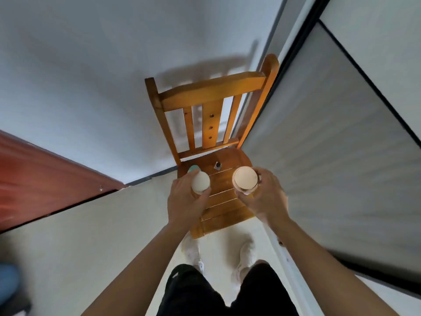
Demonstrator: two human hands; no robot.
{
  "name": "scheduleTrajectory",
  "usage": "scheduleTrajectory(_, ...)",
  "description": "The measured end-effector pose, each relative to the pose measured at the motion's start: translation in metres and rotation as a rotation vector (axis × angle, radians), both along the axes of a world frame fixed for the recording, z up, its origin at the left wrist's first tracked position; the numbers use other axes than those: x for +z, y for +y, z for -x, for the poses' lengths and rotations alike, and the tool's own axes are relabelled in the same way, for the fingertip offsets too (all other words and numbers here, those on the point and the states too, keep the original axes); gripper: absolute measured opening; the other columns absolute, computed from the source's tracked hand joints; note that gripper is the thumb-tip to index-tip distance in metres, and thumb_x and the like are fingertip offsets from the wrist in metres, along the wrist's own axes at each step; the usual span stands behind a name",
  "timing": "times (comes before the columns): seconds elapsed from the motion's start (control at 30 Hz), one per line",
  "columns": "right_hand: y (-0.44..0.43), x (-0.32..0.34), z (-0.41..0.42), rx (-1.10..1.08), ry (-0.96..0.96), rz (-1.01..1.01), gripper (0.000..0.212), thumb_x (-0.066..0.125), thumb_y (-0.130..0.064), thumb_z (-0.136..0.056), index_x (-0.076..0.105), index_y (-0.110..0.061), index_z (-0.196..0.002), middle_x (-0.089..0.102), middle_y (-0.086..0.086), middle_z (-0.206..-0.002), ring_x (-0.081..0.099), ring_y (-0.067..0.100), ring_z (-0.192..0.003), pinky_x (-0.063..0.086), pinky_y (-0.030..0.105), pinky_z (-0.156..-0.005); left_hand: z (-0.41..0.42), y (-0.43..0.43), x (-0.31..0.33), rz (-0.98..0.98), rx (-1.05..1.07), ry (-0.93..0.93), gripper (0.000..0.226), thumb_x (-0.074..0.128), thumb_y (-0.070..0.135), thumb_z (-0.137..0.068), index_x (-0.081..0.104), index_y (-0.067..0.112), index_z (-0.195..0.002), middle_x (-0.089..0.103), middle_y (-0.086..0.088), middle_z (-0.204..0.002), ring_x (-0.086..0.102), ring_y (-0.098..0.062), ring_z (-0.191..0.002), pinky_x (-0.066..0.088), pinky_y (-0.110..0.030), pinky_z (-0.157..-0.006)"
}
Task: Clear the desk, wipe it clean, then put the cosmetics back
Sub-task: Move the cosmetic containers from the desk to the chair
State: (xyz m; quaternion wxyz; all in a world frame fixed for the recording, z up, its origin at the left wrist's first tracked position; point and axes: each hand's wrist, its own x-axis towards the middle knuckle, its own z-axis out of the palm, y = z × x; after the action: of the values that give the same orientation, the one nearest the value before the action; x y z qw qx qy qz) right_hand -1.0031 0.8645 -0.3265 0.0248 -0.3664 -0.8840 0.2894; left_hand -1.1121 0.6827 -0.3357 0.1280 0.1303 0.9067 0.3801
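white-capped bottle (200,181) gripped in left hand (184,201), fingers curled round it | pink-lidded jar (245,179) gripped in right hand (266,197) | both hands over chair (211,92) seat | small dark bottle (217,165) on seat beyond, between the hands | teal item (193,168) just past left hand

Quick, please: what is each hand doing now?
Left hand: grips a cream rounded bottle.
Right hand: grips a pink-lidded jar.

left hand (186,197) gripping, right hand (266,197) gripping
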Motion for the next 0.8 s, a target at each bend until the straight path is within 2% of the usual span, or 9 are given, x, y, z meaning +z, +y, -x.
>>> scheduleTrajectory(0.17,0.043,-0.082,0.015,0.05,-0.047,0.089,0.078,0.086,-0.055,-0.066,0.046,-0.035,-0.13,0.06,-0.013,-0.125,0.058,0.013,-0.109,0.058,0.04,-0.086,-0.009,0.034,-0.086,0.052,0.147,-0.074,0.053,0.076,0.042,-0.082,0.052,0.034,-0.129,0.064,0.01,-0.125,0.05,-0.007,-0.103,0.054,-0.039,-0.089)
scheduleTrajectory(0.37,0.08,-0.194,0.021,0.185,-0.165,0.096,0.081,0.078,-0.065,-0.069,0.039,-0.038,-0.135,0.057,-0.013,-0.133,0.057,0.014,-0.115,0.055,0.037,-0.088,-0.026,0.067,-0.188,0.12,0.231,-0.194,0.054,0.074,0.044,-0.084,0.049,0.035,-0.131,0.06,0.008,-0.131,0.055,-0.017,-0.115,0.05,-0.04,-0.094)
scheduleTrajectory(0.5,0.099,-0.253,0.036,0.219,-0.182,0.105,0.082,0.079,-0.065,-0.068,0.039,-0.037,-0.135,0.058,-0.011,-0.133,0.059,0.015,-0.113,0.055,0.032,-0.085,-0.019,0.09,-0.243,0.125,0.224,-0.196,0.054,0.075,0.037,-0.085,0.05,0.03,-0.132,0.059,0.007,-0.131,0.053,-0.017,-0.117,0.049,-0.036,-0.095)
scheduleTrajectory(0.6,0.113,-0.286,0.056,0.212,-0.172,0.079,0.08,0.081,-0.061,-0.069,0.04,-0.038,-0.134,0.059,-0.011,-0.133,0.061,0.016,-0.111,0.059,0.034,-0.083,-0.002,0.107,-0.275,0.136,0.184,-0.184,0.057,0.077,0.03,-0.084,0.05,0.027,-0.134,0.058,0.005,-0.132,0.05,-0.017,-0.12,0.049,-0.037,-0.098)
scheduleTrajectory(0.7,0.125,-0.314,0.08,0.198,-0.146,0.057,0.079,0.083,-0.057,-0.069,0.04,-0.037,-0.133,0.059,-0.009,-0.132,0.061,0.017,-0.112,0.059,0.036,-0.082,0.021,0.122,-0.3,0.132,0.189,-0.144,0.057,0.076,0.025,-0.085,0.048,0.025,-0.134,0.057,0.002,-0.132,0.048,-0.018,-0.121,0.047,-0.035,-0.1)
scheduleTrajectory(0.8,0.134,-0.336,0.103,0.179,-0.108,0.031,0.078,0.083,-0.055,-0.07,0.041,-0.036,-0.132,0.06,-0.008,-0.132,0.061,0.016,-0.113,0.056,0.031,-0.08,0.042,0.136,-0.316,0.128,0.206,-0.103,0.057,0.073,0.02,-0.087,0.046,0.023,-0.137,0.054,0.001,-0.136,0.048,-0.02,-0.124,0.045,-0.035,-0.102)
